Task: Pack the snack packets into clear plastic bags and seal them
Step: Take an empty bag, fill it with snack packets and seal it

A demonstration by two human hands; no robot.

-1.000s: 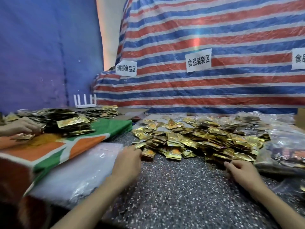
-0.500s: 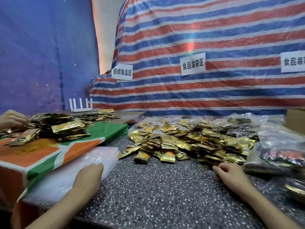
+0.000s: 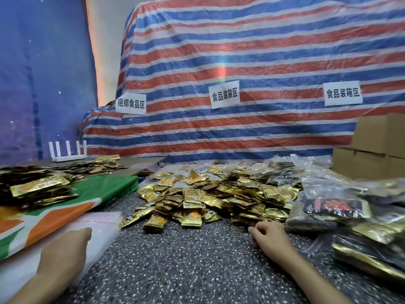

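Note:
A heap of gold snack packets [image 3: 214,198] lies across the middle of the speckled table [image 3: 186,266]. A flat stack of clear plastic bags [image 3: 98,229] sits at the near left. My left hand [image 3: 65,251] rests on that stack, fingers lying over the plastic. My right hand [image 3: 269,235] sits on the table at the near right edge of the heap, fingers loosely curled and holding nothing. Filled clear bags of packets [image 3: 341,207] are piled at the right.
A green, orange and white cloth [image 3: 65,207] at the left carries another pile of gold packets [image 3: 39,187]. Cardboard boxes [image 3: 377,148] stand at the far right. A striped tarpaulin [image 3: 241,62] with paper labels forms the back wall, with a white router [image 3: 68,152] near it.
My left hand has pulled back from the packet heap to the stack of clear bags at the left. The right hand stays by the heap. The view has tilted upward.

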